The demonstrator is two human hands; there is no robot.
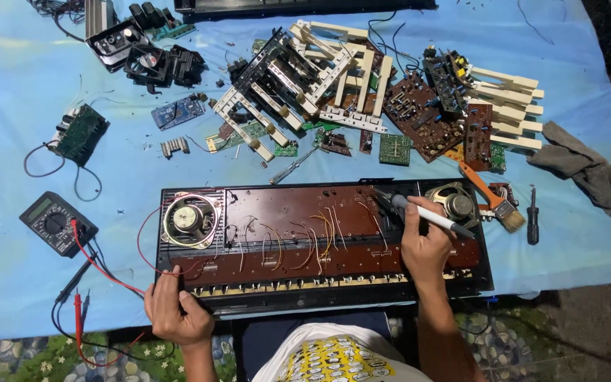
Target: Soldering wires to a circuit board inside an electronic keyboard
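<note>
An opened black keyboard case (323,297) lies in front of me with its long brown circuit board (284,219), thin wires and a round speaker (189,219) at its left end. My right hand (426,244) grips a screwdriver (433,214) with a grey and white handle, held across the board's right part near a second speaker (456,201). My left hand (172,311) presses on the case's near left corner, fingers curled over the edge.
A blue cloth (15,148) covers the table. A multimeter (56,223) with red and black leads lies left. Loose white keys (319,71), circuit boards, a paintbrush (496,201), a small black screwdriver (532,216) and a grey rag (581,166) lie beyond and to the right.
</note>
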